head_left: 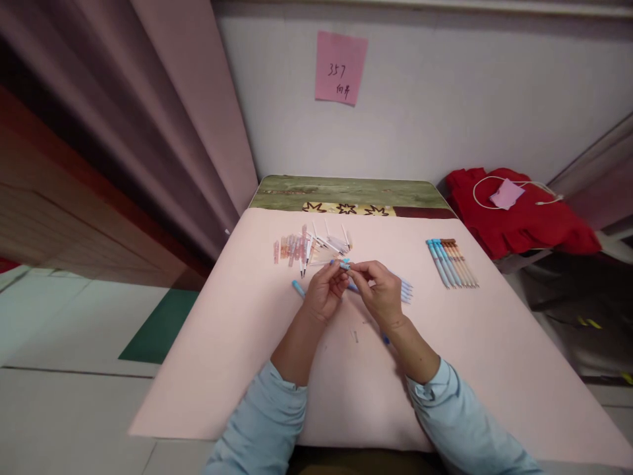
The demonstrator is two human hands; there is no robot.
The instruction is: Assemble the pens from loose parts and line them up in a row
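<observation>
Left hand: fingers pinch blue part
Right hand: fingers pinch it too
Refills: beyond fingers
Pen row: right of fingers

sleeves: light blue, loose, wrinkled | cuffs: puckered, same blue | forearms: bare | hands: bare

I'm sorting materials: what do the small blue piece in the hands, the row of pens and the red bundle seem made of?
Blue piece: probably smooth plastic, from its even color, though small and partly covered.
Row of pens: likely smooth plastic, from their uniform shape and coloring.
Red bundle: fabric with a matte finish, shown by its soft folds; fibre unclear.
</observation>
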